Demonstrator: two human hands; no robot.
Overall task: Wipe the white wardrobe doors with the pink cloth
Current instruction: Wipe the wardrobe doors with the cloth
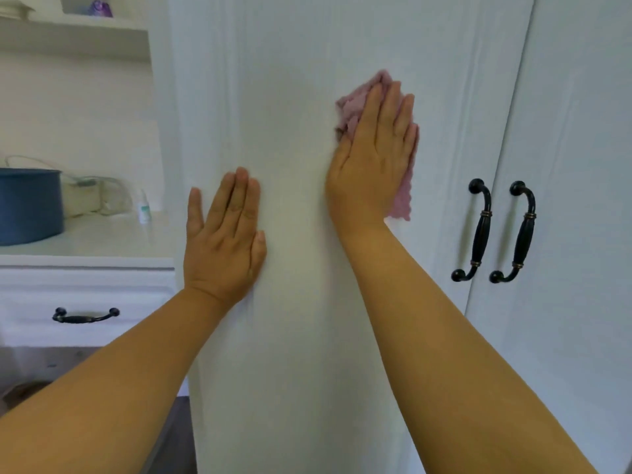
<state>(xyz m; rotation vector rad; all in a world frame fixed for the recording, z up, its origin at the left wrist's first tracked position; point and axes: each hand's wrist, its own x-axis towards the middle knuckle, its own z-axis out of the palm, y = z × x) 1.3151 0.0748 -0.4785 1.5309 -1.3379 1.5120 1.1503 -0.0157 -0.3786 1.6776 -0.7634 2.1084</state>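
Here the flat, straight-fingered right hand (374, 155) presses the pink cloth (352, 107) against the door (294, 97).

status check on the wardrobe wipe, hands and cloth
Right hand flat, pressing pink cloth on left door. Left hand flat on same door, bare. Black handles right of cloth, nothing blocking.

Head view, close, facing the wardrobe door (294, 97), perhaps slightly downward.
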